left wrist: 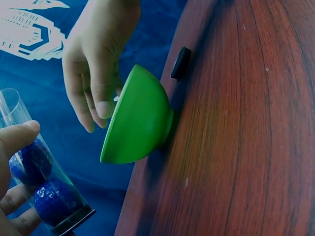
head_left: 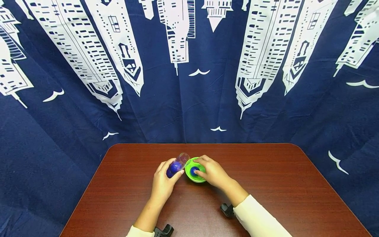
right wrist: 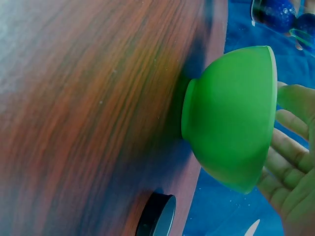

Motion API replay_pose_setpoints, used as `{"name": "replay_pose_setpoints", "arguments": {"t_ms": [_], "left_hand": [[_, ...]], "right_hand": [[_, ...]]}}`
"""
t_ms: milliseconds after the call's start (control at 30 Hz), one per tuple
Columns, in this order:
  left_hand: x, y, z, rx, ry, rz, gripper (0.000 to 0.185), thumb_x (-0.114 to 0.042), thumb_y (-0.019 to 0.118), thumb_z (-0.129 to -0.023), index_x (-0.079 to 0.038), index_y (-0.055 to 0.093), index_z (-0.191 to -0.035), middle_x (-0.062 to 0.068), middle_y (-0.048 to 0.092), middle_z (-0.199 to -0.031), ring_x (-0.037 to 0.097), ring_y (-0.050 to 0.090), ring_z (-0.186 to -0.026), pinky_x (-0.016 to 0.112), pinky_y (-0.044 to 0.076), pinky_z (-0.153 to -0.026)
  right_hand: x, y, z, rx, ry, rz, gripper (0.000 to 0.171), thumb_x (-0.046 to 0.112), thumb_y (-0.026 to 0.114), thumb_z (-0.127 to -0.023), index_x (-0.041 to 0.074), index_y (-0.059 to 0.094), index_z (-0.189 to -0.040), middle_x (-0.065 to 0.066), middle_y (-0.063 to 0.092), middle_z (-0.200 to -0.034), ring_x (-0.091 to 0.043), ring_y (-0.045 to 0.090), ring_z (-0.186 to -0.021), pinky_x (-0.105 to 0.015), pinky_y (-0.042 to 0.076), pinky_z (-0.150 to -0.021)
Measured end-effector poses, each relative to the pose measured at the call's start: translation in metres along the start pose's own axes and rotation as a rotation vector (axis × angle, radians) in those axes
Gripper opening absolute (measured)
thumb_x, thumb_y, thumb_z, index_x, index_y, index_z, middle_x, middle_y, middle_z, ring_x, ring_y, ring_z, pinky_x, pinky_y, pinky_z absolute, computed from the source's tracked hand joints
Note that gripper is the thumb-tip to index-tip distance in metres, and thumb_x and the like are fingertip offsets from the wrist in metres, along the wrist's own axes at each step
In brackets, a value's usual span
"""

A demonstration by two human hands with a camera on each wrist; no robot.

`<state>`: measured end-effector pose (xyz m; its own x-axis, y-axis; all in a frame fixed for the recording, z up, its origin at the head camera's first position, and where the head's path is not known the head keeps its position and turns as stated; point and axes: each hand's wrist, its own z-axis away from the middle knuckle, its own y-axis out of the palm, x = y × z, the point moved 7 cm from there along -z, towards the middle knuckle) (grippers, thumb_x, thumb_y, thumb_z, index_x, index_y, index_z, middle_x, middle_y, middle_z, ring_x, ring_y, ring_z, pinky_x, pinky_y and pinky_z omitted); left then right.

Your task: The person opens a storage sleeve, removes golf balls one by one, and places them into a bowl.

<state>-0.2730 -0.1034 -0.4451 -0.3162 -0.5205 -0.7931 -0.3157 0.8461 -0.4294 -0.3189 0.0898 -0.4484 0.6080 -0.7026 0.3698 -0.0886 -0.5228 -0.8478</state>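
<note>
Left hand [head_left: 163, 179], lower centre of the head view: thumb and fingers curled round a clear tube.
Clear tube [head_left: 184, 159]: smooth, rigid, probably light plastic; tilted, open end towards the bowl; black end cap at its base. Best held at mid-barrel; likely slippery, its contents apt to roll.
Two blue balls [left wrist: 56, 200], inside the tube: dimpled, glossy; presumably firm, the dimples lending some grip.
Right hand [head_left: 211, 171], right of centre: fingers spread over the bowl, thumb at or near the loose ball; no pinch evident.
Loose ball [head_left: 194, 171], blue, within the bowl: best taken across its sides.
Green bowl [head_left: 196, 179]: upright, footed, matt; seemingly light, steadied by the rim.
Black lid [right wrist: 156, 216], bottom centre of the right-wrist view: shallow, round.
Surface [head_left: 118, 184]: reddish-brown wood grain.
Cloth [head_left: 183, 108], beyond: navy, white skyline print.
</note>
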Motion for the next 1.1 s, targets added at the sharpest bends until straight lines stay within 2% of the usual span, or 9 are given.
{"name": "replay_pose_setpoints", "arguments": {"t_ms": [167, 400, 633, 833, 1000, 1100], "left_hand": [[-0.001, 0.001, 0.001, 0.005, -0.003, 0.003, 0.051, -0.028, 0.087, -0.08, -0.018, 0.068, -0.127, 0.003, 0.069, -0.117, 0.021, 0.066, -0.107, 0.046, 0.055, -0.095], [-0.002, 0.002, 0.002, 0.013, -0.002, -0.011, 0.051, -0.027, 0.088, -0.079, -0.018, 0.069, -0.126, 0.001, 0.069, -0.118, 0.021, 0.065, -0.111, 0.046, 0.054, -0.097], [-0.006, 0.001, 0.003, -0.001, 0.038, -0.037, 0.052, -0.021, 0.09, -0.076, -0.017, 0.07, -0.124, 0.002, 0.069, -0.118, 0.023, 0.063, -0.113, 0.046, 0.053, -0.098], [-0.011, 0.002, 0.002, -0.026, 0.117, -0.108, 0.053, -0.02, 0.091, -0.073, -0.014, 0.071, -0.122, 0.004, 0.07, -0.117, 0.027, 0.063, -0.112, 0.048, 0.049, -0.095], [-0.017, 0.002, 0.002, -0.023, 0.142, -0.181, 0.053, -0.022, 0.091, -0.073, -0.017, 0.071, -0.122, 0.003, 0.069, -0.119, 0.028, 0.061, -0.115, 0.049, 0.043, -0.092], [-0.022, 0.002, 0.004, -0.028, 0.181, -0.229, 0.054, -0.023, 0.092, -0.072, -0.019, 0.071, -0.122, 0.002, 0.069, -0.119, 0.027, 0.06, -0.116, 0.048, 0.042, -0.091]], "right_hand": [[-0.001, -0.012, 0.006, -0.092, 0.008, -0.094, 0.042, 0.021, 0.081, -0.086, 0.009, 0.07, -0.124, -0.003, 0.069, -0.118, -0.024, 0.069, -0.109, -0.044, 0.055, -0.097], [0.002, -0.029, 0.012, -0.206, -0.034, -0.198, 0.041, 0.016, 0.081, -0.086, 0.01, 0.07, -0.124, -0.004, 0.07, -0.117, -0.025, 0.07, -0.103, -0.039, 0.06, -0.085], [0.011, -0.042, 0.019, -0.259, -0.061, -0.273, 0.041, 0.013, 0.08, -0.086, 0.009, 0.069, -0.125, -0.009, 0.071, -0.118, -0.026, 0.071, -0.102, -0.041, 0.06, -0.082], [0.011, -0.048, 0.024, -0.267, -0.013, -0.353, 0.039, 0.012, 0.079, -0.088, 0.011, 0.07, -0.125, -0.013, 0.07, -0.118, -0.025, 0.072, -0.101, -0.039, 0.061, -0.083], [0.012, -0.05, 0.029, -0.262, 0.022, -0.429, 0.038, 0.011, 0.078, -0.088, 0.011, 0.069, -0.125, -0.009, 0.07, -0.117, -0.027, 0.073, -0.1, -0.042, 0.061, -0.082], [0.013, -0.048, 0.032, -0.251, 0.047, -0.491, 0.039, 0.011, 0.078, -0.088, 0.011, 0.069, -0.126, -0.01, 0.069, -0.117, -0.03, 0.073, -0.099, -0.036, 0.061, -0.08]]}}
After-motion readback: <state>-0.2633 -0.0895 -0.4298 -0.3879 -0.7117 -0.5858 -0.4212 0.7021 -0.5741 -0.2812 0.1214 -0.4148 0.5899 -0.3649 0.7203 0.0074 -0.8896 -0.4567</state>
